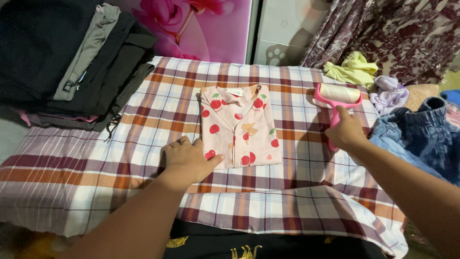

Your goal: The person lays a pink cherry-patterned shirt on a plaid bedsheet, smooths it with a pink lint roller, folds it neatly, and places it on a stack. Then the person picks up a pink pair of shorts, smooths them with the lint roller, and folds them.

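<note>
- 2 bare hands over a plaid cloth (96,168) spread as the work surface; dark fabric with yellow print (230,247) sits at the nearest edge, partly cut off.
- left hand (189,160): palm down, fingers spread flat, resting on the cloth at the lower left corner of the folded pink shirt (239,125), thumb touching its edge. Not gripping, just pressing. Forearm comes in from bottom left.
- right hand (346,132): fingers wrapped closed around the handle of the pink lint roller (338,98); roller head lies on the cloth, right of the shirt and apart from it. Forearm comes in from bottom right, wrist roughly straight.
- Shirt is folded into a neat rectangle, collar at the far end, cherry print up, middle of the cloth.
- Judgement: to roll well, keep the left palm pinning the near corner so the fabric won't bunch, and run the roller in straight passes away from that hand.
- Farther: jeans (421,139) at right, stack of dark folded clothes (72,62) far left, yellow and lilac garments (369,79) far right.
</note>
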